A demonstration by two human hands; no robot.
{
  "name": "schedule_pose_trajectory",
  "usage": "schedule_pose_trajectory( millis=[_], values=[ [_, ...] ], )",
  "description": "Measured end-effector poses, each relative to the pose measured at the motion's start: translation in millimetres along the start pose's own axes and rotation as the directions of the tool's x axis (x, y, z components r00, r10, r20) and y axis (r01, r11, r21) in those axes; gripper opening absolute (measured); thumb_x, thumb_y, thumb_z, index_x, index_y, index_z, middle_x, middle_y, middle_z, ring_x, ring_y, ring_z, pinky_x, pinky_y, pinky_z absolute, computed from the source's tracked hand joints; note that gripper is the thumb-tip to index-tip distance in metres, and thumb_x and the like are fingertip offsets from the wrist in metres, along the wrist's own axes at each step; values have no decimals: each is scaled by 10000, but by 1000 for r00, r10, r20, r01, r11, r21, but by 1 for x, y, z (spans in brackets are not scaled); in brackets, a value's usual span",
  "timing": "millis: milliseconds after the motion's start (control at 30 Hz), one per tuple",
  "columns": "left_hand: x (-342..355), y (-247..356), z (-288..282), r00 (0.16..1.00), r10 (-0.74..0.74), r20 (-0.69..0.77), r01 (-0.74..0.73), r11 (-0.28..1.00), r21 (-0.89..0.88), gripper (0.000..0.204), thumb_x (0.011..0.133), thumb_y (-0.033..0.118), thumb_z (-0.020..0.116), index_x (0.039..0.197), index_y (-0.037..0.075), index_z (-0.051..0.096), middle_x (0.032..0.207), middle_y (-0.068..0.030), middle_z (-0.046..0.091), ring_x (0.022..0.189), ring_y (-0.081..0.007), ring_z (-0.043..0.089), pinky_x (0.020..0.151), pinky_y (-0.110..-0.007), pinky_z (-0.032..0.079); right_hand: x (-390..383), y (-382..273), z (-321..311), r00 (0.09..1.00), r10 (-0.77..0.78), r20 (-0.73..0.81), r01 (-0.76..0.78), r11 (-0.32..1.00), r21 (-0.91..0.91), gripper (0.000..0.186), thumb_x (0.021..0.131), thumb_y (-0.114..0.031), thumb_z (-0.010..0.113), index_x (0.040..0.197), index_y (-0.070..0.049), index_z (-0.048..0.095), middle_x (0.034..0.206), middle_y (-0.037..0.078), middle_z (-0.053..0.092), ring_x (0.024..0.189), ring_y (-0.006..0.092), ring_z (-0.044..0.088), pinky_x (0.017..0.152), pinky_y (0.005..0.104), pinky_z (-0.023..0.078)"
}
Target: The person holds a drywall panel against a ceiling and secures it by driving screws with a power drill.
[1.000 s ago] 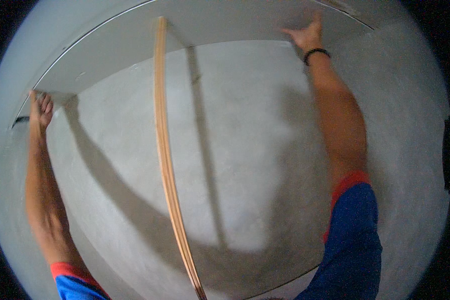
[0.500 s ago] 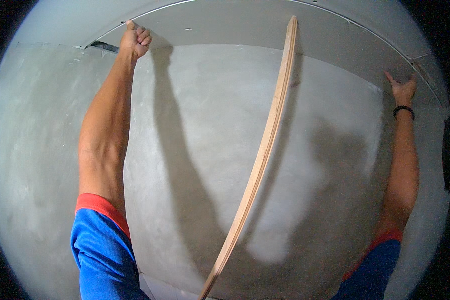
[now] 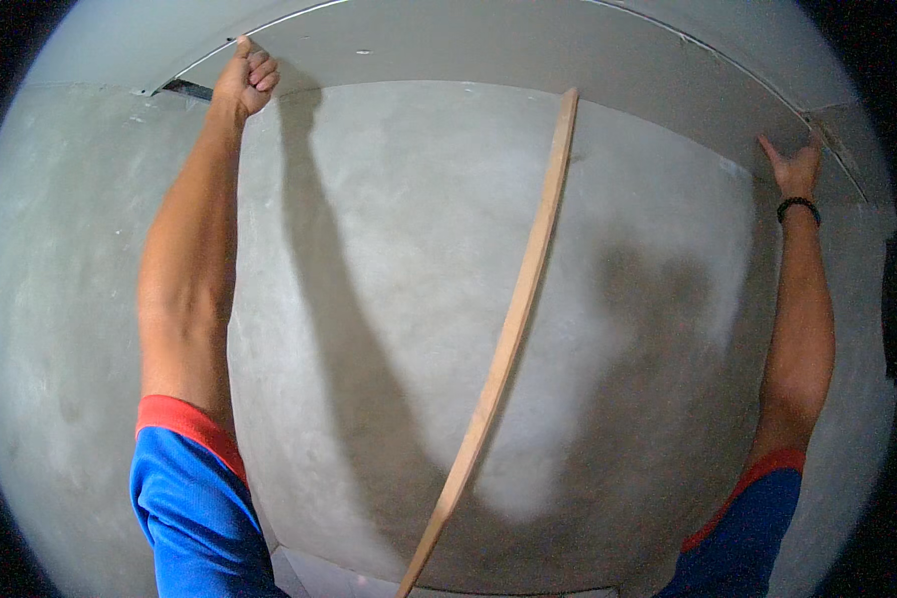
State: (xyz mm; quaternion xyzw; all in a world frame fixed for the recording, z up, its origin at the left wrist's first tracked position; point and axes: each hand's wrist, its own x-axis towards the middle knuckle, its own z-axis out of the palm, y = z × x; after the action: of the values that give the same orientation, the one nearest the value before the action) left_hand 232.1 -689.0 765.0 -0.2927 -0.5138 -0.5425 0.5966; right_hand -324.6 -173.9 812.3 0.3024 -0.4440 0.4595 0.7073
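Both arms are raised to a grey ceiling panel [image 3: 448,45] with a pale joint along its near edge. My left hand [image 3: 246,80] is closed in a fist at the panel's left part, its thumb pressed up by the joint. At the far right my right hand [image 3: 794,169], with a dark beaded bracelet [image 3: 798,206] on the wrist, touches the panel's underside with thumb and fingers spread. A long wooden batten [image 3: 518,314] stands between my arms, held by neither hand. Its top end rests near the corner of wall and panel; its foot runs out of view below.
A smooth grey plastered wall [image 3: 439,199] rises ahead, with shadows of my arm and head on it. A dark gap [image 3: 187,90] shows beside my left hand at the panel's end. A black shape [image 3: 892,309] stands at the right rim.
The batten's top end has dropped from against the panel to the wall's top edge, and its shadow has narrowed. Both hands keep their places on the panel while the view shifts slightly.
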Motion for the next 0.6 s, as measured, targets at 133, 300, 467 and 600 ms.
schedule_pose_trajectory(
  millis=[133, 300, 467, 600],
  values=[
    [-2, -4, -1, 996, -25, -88, 25, 1000, 4, 373, 942, 382, 395, 656, 148, 343, 535, 36, 254, 427, -93, 205, 373, -241, 173, 9, 12, 0, 999, -43, 30, 44, 997, -61, 738, 695, -73, 737, 1282, 38, 303, 1322, 206, 365, 1172, 333, 413, 972, 419, 409],
    [4, 1, -2, 1000, 23, -2, -23, 998, 57, 363, 949, 374, 378, 669, 147, 343, 541, 36, 259, 431, -92, 202, 379, -239, 171, -5, -4, -9, 999, -39, 26, 38, 999, 17, 631, 829, -123, 599, 1329, 16, 241, 1385, 192, 258, 1237, 339, 332, 994, 486, 371],
    [-7, -9, 5, 1000, 27, 9, -28, 998, 53, 357, 957, 379, 351, 688, 145, 335, 544, 34, 258, 431, -88, 194, 382, -238, 170, -11, 15, -8, 980, 180, 84, -197, 835, 513, 603, 880, -165, 521, 1355, 11, 193, 1413, 181, 196, 1272, 339, 272, 1001, 506, 357],
    [-6, -2, 5, 999, 39, 35, -41, 996, 74, 353, 960, 373, 343, 691, 145, 331, 544, 34, 257, 425, -87, 187, 381, -241, 174, -8, 12, -16, 998, -16, 57, 13, 999, 41, 663, 814, -155, 625, 1324, 38, 249, 1373, 187, 288, 1229, 322, 344, 1009, 469, 359]
  ],
)
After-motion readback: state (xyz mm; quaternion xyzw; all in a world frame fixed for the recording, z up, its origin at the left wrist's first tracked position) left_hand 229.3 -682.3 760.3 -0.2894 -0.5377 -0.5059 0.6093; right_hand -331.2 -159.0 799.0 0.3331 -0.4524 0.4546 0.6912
